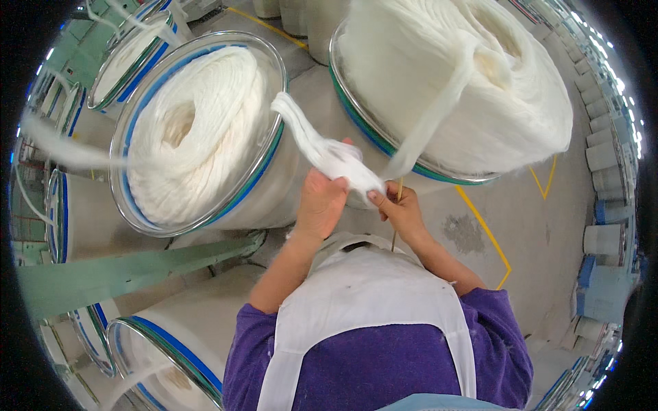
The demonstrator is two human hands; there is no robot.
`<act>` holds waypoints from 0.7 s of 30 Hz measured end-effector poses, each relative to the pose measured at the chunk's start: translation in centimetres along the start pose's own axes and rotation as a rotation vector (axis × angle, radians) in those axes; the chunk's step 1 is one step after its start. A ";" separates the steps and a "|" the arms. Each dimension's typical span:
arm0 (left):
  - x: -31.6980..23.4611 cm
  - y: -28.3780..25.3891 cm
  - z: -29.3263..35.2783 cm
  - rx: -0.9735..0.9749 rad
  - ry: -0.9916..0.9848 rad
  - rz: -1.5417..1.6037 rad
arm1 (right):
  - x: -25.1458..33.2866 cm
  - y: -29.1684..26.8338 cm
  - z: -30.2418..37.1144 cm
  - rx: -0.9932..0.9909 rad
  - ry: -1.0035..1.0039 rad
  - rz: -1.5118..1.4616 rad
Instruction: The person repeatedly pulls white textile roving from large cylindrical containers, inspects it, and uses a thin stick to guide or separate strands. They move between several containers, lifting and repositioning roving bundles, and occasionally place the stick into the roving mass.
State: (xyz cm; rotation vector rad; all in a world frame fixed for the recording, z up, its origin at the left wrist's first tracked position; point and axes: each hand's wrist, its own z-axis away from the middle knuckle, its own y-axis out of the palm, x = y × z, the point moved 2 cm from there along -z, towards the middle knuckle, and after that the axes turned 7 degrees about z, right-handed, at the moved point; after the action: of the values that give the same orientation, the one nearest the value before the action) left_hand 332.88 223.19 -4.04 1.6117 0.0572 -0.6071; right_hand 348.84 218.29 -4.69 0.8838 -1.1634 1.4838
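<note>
A flattened band of white fibre sliver stretches between my hands, its far end lying by the rim of the left can. My left hand is closed round the band from below, thumb in front, other fingers mostly hidden behind it. Thumb and fingers of my right hand pinch the band's near end. That hand also has a thin yellowish stick between its fingers, pointing up and down. Just above it hangs a loose sliver strand from the right can; whether the two touch I cannot tell.
Ahead on the left stands a can of coiled sliver; a fuller can bulges over its rim on the right. A green machine beam crosses at left, above another can. Yellow lines mark the grey floor.
</note>
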 end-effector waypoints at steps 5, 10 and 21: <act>-0.3 0.2 -0.3 -0.169 -0.011 0.064 | 2.9 -1.7 1.5 -0.160 -0.536 0.486; -2.1 0.5 -0.3 -0.136 -0.078 0.235 | 6.3 -8.8 4.3 -0.152 -0.713 0.411; -2.6 1.8 0.1 -0.091 -0.248 0.399 | 7.8 -3.0 3.1 -0.069 -1.080 0.624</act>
State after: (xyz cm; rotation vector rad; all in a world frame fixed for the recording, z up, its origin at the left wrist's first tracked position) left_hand 331.29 223.65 -1.35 1.3980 -0.4057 -0.4800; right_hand 349.94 217.51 4.16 1.4185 -2.4322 1.4015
